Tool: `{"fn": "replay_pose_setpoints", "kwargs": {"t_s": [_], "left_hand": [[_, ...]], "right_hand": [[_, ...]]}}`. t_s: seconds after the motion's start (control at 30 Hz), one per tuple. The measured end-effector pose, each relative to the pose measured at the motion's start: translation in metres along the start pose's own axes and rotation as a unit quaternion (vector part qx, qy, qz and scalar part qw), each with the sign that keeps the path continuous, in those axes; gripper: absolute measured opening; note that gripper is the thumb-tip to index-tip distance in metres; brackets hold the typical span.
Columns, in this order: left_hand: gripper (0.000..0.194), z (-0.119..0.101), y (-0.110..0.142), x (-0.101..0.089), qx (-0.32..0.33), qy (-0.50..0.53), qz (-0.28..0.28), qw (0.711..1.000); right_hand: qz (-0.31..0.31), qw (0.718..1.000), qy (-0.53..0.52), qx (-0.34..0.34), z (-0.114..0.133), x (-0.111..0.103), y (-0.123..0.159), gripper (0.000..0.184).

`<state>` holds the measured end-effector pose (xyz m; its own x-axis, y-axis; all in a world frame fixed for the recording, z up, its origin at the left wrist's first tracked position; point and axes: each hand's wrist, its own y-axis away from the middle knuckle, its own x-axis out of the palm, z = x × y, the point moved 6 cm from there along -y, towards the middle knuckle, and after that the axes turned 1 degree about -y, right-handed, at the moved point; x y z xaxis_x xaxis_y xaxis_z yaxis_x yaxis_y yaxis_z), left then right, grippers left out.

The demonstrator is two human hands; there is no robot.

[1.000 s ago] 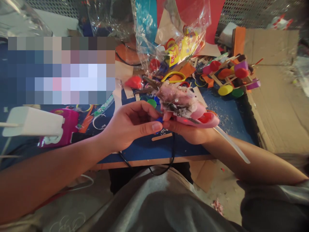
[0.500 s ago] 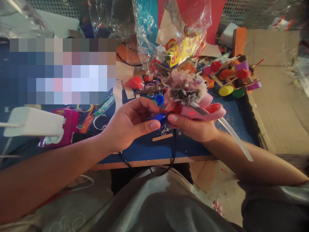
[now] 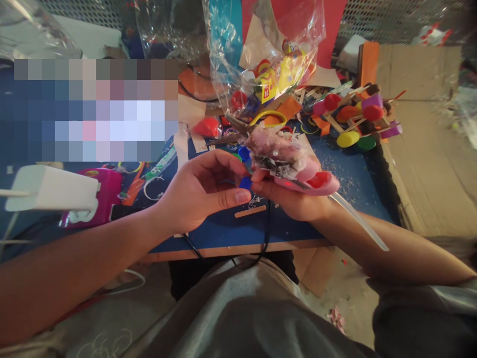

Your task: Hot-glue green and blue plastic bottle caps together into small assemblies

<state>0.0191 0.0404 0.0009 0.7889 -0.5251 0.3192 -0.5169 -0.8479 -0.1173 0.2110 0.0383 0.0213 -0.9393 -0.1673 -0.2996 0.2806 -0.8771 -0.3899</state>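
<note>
My right hand [image 3: 298, 201] grips a pink glue gun [image 3: 309, 176], crusted with dried glue and scraps, with a clear glue stick [image 3: 357, 221] poking out behind it towards my forearm. My left hand [image 3: 201, 191] is curled, its thumb and fingers pinching a small blue bottle cap [image 3: 245, 183] held right at the gun's front end. Both hands hover above the near part of a blue work board [image 3: 231, 226].
A clear plastic bag [image 3: 261, 59] of coloured bits stands behind the hands. A model of sticks and bottle caps [image 3: 354, 117] sits at the back right. Loose caps, scissors and a wooden stick [image 3: 250, 211] litter the board. A pink box [image 3: 100, 191] lies at left.
The glue gun rose and turned half a second ago, then came back down. The blue cap stays pinched against its tip.
</note>
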Motion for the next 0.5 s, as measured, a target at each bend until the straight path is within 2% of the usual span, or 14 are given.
{"fn": "replay_pose_setpoints", "kwargs": {"t_s": [0.2, 0.33, 0.5], "left_hand": [[0.049, 0.002, -0.005, -0.016, 0.009, -0.052, -0.089, 0.995], [0.053, 0.001, -0.005, -0.013, 0.020, -0.048, -0.073, 0.996], [0.052, -0.007, 0.000, -0.010, 0.056, -0.055, -0.073, 0.994]], "right_hand": [[-0.013, 1.000, -0.018, 0.004, 0.002, -0.002, 0.001, 0.028], [-0.021, 0.997, -0.062, 0.045, -0.008, -0.004, 0.007, 0.016], [-0.004, 0.992, -0.100, 0.071, -0.010, -0.002, 0.007, 0.026]]}}
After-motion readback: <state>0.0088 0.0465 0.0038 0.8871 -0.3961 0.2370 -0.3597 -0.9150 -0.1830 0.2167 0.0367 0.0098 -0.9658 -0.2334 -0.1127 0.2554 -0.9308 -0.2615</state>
